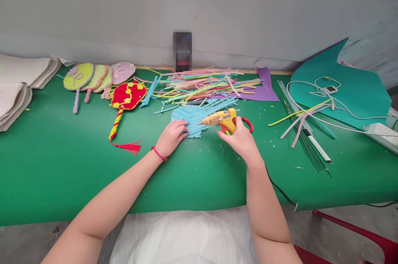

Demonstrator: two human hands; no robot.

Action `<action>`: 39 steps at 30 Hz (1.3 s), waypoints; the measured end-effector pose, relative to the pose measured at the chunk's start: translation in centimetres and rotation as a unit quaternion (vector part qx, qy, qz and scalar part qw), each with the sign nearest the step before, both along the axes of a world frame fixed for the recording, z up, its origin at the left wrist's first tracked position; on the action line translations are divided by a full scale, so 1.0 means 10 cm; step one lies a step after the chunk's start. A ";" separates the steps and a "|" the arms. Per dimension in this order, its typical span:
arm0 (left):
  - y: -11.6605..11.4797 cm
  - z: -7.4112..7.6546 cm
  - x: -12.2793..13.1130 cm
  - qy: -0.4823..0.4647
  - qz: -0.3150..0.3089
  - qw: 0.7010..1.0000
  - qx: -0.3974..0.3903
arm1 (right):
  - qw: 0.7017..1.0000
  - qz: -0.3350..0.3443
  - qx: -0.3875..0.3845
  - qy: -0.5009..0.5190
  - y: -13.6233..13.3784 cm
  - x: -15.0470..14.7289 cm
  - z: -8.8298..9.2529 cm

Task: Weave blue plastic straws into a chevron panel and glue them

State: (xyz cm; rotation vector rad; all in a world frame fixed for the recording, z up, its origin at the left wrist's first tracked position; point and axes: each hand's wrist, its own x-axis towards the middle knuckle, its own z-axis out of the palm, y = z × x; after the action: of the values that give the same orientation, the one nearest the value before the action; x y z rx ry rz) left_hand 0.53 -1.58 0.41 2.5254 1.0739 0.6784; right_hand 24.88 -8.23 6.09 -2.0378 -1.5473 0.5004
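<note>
A flat panel of light blue pipe cleaners, laid in a slanting pattern, rests on the green tabletop. My left hand lies over its left edge, with the fingers resting on top. Gripped in my right hand is a yellow glue gun. Its nozzle points left, close above the panel; whether it touches cannot be made out. Loose blue pipe cleaners run up to the right from the panel. Red-handled scissors lie partly hidden behind the gun.
Behind the panel lies a pile of coloured pipe cleaners. A red fan with a tassel and several paler fans are at left. To the right are thin wires, a white cable, a power strip and teal sheet.
</note>
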 end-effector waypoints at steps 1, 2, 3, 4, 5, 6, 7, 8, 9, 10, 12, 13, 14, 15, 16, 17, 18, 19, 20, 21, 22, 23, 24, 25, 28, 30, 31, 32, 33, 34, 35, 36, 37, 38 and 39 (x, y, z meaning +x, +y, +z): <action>0.01 0.00 0.00 -0.010 -0.001 1.000 -0.003 | 1.000 0.001 -0.005 0.002 0.00 0.00 0.00; 0.02 -0.01 0.01 -0.018 -0.001 1.000 -0.007 | 1.000 0.003 -0.007 0.003 0.00 0.00 0.00; 0.02 -0.01 0.01 -0.023 -0.001 1.000 -0.010 | 1.000 0.003 -0.006 0.003 0.00 0.00 0.00; 0.02 -0.01 0.01 -0.023 -0.004 1.000 -0.014 | 1.000 0.003 -0.004 0.002 0.01 0.01 0.00; 0.02 0.00 0.00 -0.019 -0.008 1.000 -0.016 | 1.000 0.003 -0.003 -0.002 0.01 0.00 -0.01; 0.01 0.00 0.00 -0.013 -0.013 1.000 -0.017 | 1.000 0.003 -0.005 -0.007 0.02 0.00 -0.01; 0.00 0.00 0.00 -0.004 -0.017 1.000 -0.017 | 1.000 0.005 -0.011 -0.015 0.03 -0.01 -0.02; -0.01 0.01 -0.01 0.005 -0.019 1.000 -0.016 | 1.000 0.009 -0.017 -0.025 0.03 -0.02 -0.04; -0.03 0.02 -0.02 0.013 -0.018 1.000 -0.013 | 0.999 0.015 -0.023 -0.036 0.04 -0.03 -0.06; -0.05 0.03 -0.02 0.018 -0.014 1.000 -0.009 | 0.998 0.023 -0.026 -0.047 0.04 -0.04 -0.08; -0.07 0.05 -0.03 0.018 -0.002 1.000 -0.001 | 0.997 0.039 -0.019 -0.068 0.05 -0.07 -0.12; -0.08 0.06 -0.03 0.014 0.004 1.000 0.000 | 0.996 0.047 -0.015 -0.076 0.05 -0.09 -0.13; -0.09 0.08 -0.03 0.009 0.009 1.000 0.000 | 0.995 0.052 -0.013 -0.083 0.04 -0.10 -0.14; -0.10 0.09 -0.03 0.003 0.012 1.000 -0.002 | 0.994 0.056 -0.013 -0.088 0.04 -0.11 -0.15; -0.10 0.11 -0.03 -0.003 0.014 1.000 -0.005 | 0.994 0.060 -0.017 -0.090 0.04 -0.12 -0.15; -0.10 0.13 -0.03 -0.009 0.017 1.000 -0.008 | 0.994 0.062 -0.021 -0.091 0.03 -0.12 -0.15; -0.10 0.14 -0.03 -0.016 0.019 1.000 -0.010 | 0.994 0.063 -0.024 -0.089 0.03 -0.13 -0.14; -0.10 0.16 -0.03 -0.025 0.022 0.999 -0.011 | 0.994 0.062 -0.026 -0.084 0.03 -0.13 -0.13; -0.10 0.16 -0.03 -0.037 0.027 0.999 -0.013 | 0.995 0.060 -0.028 -0.075 0.03 -0.12 -0.12; -0.10 0.17 -0.03 -0.052 0.032 0.998 -0.016 | 0.996 0.057 -0.028 -0.064 0.03 -0.12 -0.10; -0.10 0.17 -0.03 -0.070 0.037 0.997 -0.022 | 0.997 0.052 -0.028 -0.052 0.03 -0.11 -0.09; -0.10 0.16 -0.03 -0.087 0.042 0.995 -0.032 | 0.998 0.046 -0.026 -0.037 0.03 -0.11 -0.08; -0.09 0.15 -0.03 -0.103 0.047 0.992 -0.047 | 0.999 0.039 -0.025 -0.022 0.03 -0.10 -0.06; -0.09 0.13 -0.02 -0.116 0.053 0.990 -0.067 | 0.999 0.033 -0.023 -0.007 0.03 -0.09 -0.05; -0.10 0.09 0.01 -0.149 0.069 0.977 -0.137 | 0.999 0.000 -0.022 0.027 0.04 -0.08 -0.01; -0.10 0.09 0.02 -0.175 0.073 0.967 -0.172 | 0.999 -0.028 -0.025 0.040 0.05 -0.07 0.00; -0.10 0.10 0.03 -0.191 0.075 0.962 -0.182 | 0.998 -0.040 -0.025 0.043 0.06 -0.07 0.00; -0.10 0.11 0.02 -0.206 0.077 0.957 -0.187 | 0.997 -0.049 -0.024 0.047 0.06 -0.06 0.01; -0.10 0.13 0.01 -0.221 0.080 0.954 -0.187 | 0.997 -0.055 -0.021 0.049 0.07 -0.05 0.00; -0.10 0.15 0.00 -0.233 0.083 0.951 -0.185 | 0.997 -0.060 -0.018 0.051 0.07 -0.04 0.00; -0.09 0.18 -0.01 -0.240 0.083 0.950 -0.180 | 0.996 -0.063 -0.015 0.053 0.07 -0.03 0.00; -0.09 0.19 -0.03 -0.236 0.076 0.953 -0.172 | 0.996 -0.066 -0.013 0.053 0.07 -0.03 0.00; -0.08 0.21 -0.05 -0.216 0.059 0.961 -0.164 | 0.996 -0.067 -0.012 0.054 0.07 -0.02 0.00; -0.06 0.22 -0.08 -0.180 0.033 0.971 -0.153 | 0.996 -0.066 -0.012 0.054 0.07 -0.02 0.00; -0.05 0.23 -0.10 -0.134 0.005 0.981 -0.142 | 0.996 -0.064 -0.014 0.055 0.07 -0.02 0.00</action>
State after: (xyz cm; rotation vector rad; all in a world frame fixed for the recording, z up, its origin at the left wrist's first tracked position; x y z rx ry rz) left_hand -0.44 -2.09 2.71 2.1201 1.0073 0.7811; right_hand 24.68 -7.55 6.11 -2.0773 -1.3441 0.5763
